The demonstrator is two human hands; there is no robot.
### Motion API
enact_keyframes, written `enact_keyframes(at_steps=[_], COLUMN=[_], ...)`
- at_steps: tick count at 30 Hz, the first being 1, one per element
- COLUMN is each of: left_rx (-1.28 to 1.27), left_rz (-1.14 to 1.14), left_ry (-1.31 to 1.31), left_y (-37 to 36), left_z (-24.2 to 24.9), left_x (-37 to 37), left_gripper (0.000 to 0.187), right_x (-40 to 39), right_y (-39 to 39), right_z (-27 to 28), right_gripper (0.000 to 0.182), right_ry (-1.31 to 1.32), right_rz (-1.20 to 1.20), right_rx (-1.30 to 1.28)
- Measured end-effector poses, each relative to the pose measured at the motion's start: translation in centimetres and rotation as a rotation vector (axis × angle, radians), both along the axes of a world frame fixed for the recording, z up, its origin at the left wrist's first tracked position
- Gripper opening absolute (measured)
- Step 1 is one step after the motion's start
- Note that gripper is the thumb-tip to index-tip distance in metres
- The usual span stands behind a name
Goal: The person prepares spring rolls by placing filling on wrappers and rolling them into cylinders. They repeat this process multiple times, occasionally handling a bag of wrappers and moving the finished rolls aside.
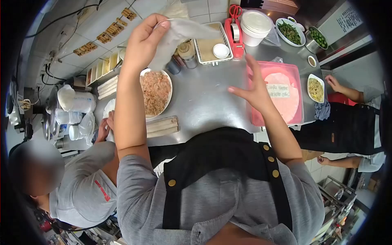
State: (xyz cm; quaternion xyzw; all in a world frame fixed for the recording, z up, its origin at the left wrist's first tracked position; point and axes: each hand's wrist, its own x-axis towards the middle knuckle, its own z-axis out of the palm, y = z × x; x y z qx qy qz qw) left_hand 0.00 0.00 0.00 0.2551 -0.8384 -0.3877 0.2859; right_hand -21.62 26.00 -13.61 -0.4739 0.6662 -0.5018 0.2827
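Note:
Raised at the upper left, my left hand (148,34) pinches a thin translucent plastic bag (176,36) between thumb and fingers. The bag hangs to the right of the hand, partly in front of the jars. My right hand (252,87) has its fingers spread and holds nothing; it is over the left edge of a pink lidded container (297,94) with a handwritten label (278,90). Below my left hand, a white bowl of minced filling (155,93) is partly hidden by my forearm. Pale rolls (162,126) lie in a clear tray nearer me.
A red tape dispenser (235,38), stacked white tubs (256,26) and a white basket (213,45) stand at the back. Green vegetables (289,32) and a food plate (316,88) are at right. A co-worker (83,183) is at left, another person (343,126) at right.

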Motion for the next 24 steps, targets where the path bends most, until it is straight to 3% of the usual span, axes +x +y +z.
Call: enact_keyframes(at_steps=[2,3,5,6,7,9,10,11,13,14,15,17,18,19,21,22,24], left_rx=[0.263,0.266,0.435,0.468,0.472,0.630,0.756,0.762,0.456,0.203,0.209,0.066,0.138,0.136,0.254,0.263,0.253], left_rz=[-0.181,-0.175,-0.203,-0.199,-0.193,-0.174,-0.229,-0.229,-0.278,-0.314,-0.314,-0.400,-0.446,-0.446,-0.385,-0.326,-0.301], left_ry=[0.067,0.126,0.164,0.143,0.148,0.131,0.083,0.090,-0.071,-0.170,-0.169,-0.111,-0.078,-0.074,-0.303,-0.219,-0.282], left_y=[1.7,3.1,4.8,5.0,4.9,4.3,3.4,3.4,3.7,4.1,5.2,7.8,8.7,8.3,7.2,7.1,6.1], left_z=[1.4,0.3,0.8,0.4,-0.5,-2.9,-4.1,-5.6,-7.1,-8.0,-8.2,-8.0,-7.4,-7.4,-7.6,-7.9,-8.3], left_x=[0.3,0.1,0.6,1.3,1.8,3.0,4.0,4.5,5.0,4.4,3.5,1.3,0.5,0.4,0.4,0.7,1.1], left_gripper=[0.021,0.021,0.024,0.030,0.030,0.033,0.043,0.043,0.067,0.092,0.092,0.098,0.084,0.084,0.059,0.034,0.030], right_x=[1.9,1.0,1.6,2.0,1.3,-0.7,-0.5,-0.3,0.3,0.2,0.3,0.9,1.0,0.9,0.5,-0.1,-1.7], right_y=[-2.1,-2.6,-4.1,-3.9,-4.0,-4.1,-3.9,-4.0,-4.4,-4.9,-5.2,-5.9,-6.1,-6.0,-5.3,-4.9,-4.5], right_z=[0.8,0.9,0.6,1.6,1.2,-0.3,-0.1,0.4,1.2,1.4,1.6,1.9,2.1,2.6,3.5,3.3,2.3], right_gripper=[0.113,0.113,0.107,0.083,0.083,0.054,0.054,0.044,0.035,0.035,0.035,0.036,0.036,0.036,0.038,0.038,0.030], right_ry=[0.001,0.056,-0.318,-0.729,-0.727,-1.243,-1.243,-1.097,-0.957,-0.666,-0.373,-0.233,-0.092,-0.087,0.000,-0.001,0.070], right_rz=[-0.006,0.012,0.197,0.286,0.290,0.449,0.446,0.358,0.272,0.394,0.508,0.613,0.717,0.716,0.670,0.673,0.602], right_rx=[-0.142,-0.134,-0.151,-0.101,-0.093,0.046,0.055,0.050,0.041,0.087,0.132,0.141,0.142,0.143,0.139,0.145,0.220])
